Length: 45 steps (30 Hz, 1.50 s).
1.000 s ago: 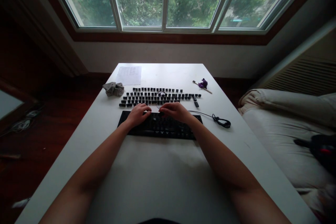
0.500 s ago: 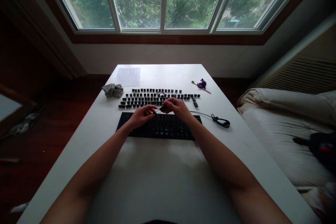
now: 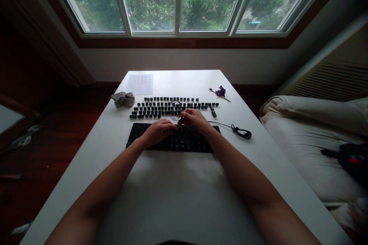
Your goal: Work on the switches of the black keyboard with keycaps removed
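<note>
A black keyboard point(image 3: 186, 143) lies across the white table in front of me. My right hand point(image 3: 194, 118) is closed on a keycap puller with a black handle point(image 3: 181, 121), held above the keyboard's back edge. Thin wire point(image 3: 174, 118) shows beside the puller's left side. Over the left middle of the keyboard, my left hand point(image 3: 159, 132) has its fingers bent and drawn together, the tips low near the keys. What the left fingertips hold, if anything, is too dark to make out. Rows of loose black keycaps point(image 3: 156, 109) stand just behind the keyboard.
A grey cloth point(image 3: 123, 99) and a sheet of paper point(image 3: 140, 84) lie at the back left. On the back right are a brush point(image 3: 225, 98) and a crumpled purple thing point(image 3: 221, 91). The bundled cable point(image 3: 243, 134) rests right of the keyboard. A couch point(image 3: 293, 141) flanks the table.
My left hand has moved away from the puller's wires and down toward the keys, turning palm down. My right hand has shifted slightly right, still holding the puller.
</note>
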Available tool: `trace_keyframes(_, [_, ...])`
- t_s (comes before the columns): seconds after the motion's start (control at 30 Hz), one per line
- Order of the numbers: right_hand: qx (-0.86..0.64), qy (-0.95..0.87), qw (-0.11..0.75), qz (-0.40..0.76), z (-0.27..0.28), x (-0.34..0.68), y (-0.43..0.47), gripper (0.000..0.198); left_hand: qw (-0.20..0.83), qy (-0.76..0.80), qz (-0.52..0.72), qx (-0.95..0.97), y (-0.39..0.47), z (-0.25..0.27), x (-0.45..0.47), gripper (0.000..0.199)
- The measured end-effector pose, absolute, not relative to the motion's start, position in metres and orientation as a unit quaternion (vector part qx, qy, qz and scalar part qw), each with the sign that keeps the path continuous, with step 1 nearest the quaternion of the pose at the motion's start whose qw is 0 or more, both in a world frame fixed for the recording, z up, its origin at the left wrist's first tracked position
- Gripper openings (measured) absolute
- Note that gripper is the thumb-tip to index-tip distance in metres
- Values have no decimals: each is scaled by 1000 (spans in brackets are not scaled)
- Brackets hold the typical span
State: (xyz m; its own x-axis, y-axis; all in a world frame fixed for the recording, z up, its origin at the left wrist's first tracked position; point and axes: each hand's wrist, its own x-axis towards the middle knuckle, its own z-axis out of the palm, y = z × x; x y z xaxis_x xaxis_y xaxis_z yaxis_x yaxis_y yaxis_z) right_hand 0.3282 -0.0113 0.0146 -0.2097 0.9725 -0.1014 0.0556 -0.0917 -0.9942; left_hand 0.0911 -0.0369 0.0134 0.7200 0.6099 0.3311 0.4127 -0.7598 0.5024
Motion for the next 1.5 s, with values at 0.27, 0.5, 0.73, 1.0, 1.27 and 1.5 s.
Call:
trace_keyframes(0.27, [-509, -484, 365, 611, 10, 330, -9, 21, 208, 268, 286, 896, -38, 11, 92, 16])
trace_keyframes(0.5, [-542, -420, 359, 634, 6, 328, -8, 18, 262, 321, 356, 838, -35, 7, 91, 20])
trace_keyframes(0.73, [-532, -466, 371, 602, -1, 329, -7, 21, 116, 496, 334, 794, -15, 5, 70, 18])
trace_keyframes(1.0, [-535, -490, 348, 593, 0, 328, -9, 19, -44, 524, 184, 830, 11, 2, 82, 12])
trace_keyframes(1.27, [-527, -496, 349, 595, -1, 329, -9, 19, -72, 530, 123, 836, 23, -6, 93, 13])
trace_keyframes(1.5, [-511, -503, 352, 602, -4, 328, -8, 21, -47, 538, 146, 829, 24, -10, 89, 21])
